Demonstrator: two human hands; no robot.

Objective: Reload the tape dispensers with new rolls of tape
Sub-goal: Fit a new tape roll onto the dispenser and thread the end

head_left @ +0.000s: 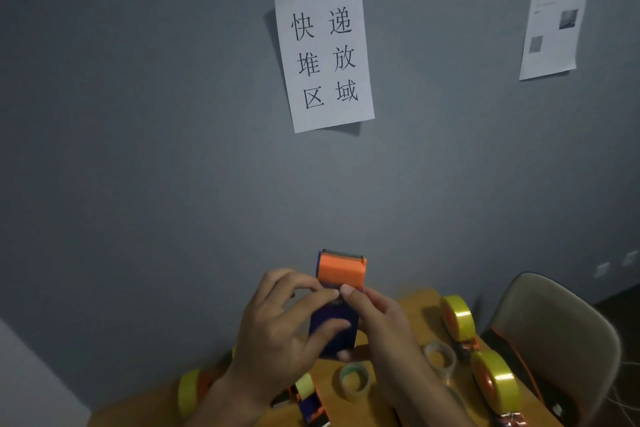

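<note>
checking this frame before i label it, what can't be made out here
- Head view: whether the held tape dispenser has a roll in it; both hands cover its middle.
- Head view: the left hand and right hand meet at their fingertips; what they pinch is too small to tell.
- Head view: the dispenser on the table is cut off by the bottom edge.
- Head view: the right wall sheet is blurred, text unreadable.

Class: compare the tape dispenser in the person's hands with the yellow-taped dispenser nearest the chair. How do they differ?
The held dispenser is raised off the table, gripped by both hands; the dispenser by the chair lies on the table. The held one shows no roll; the other carries yellow tape. Both have orange parts.
</note>
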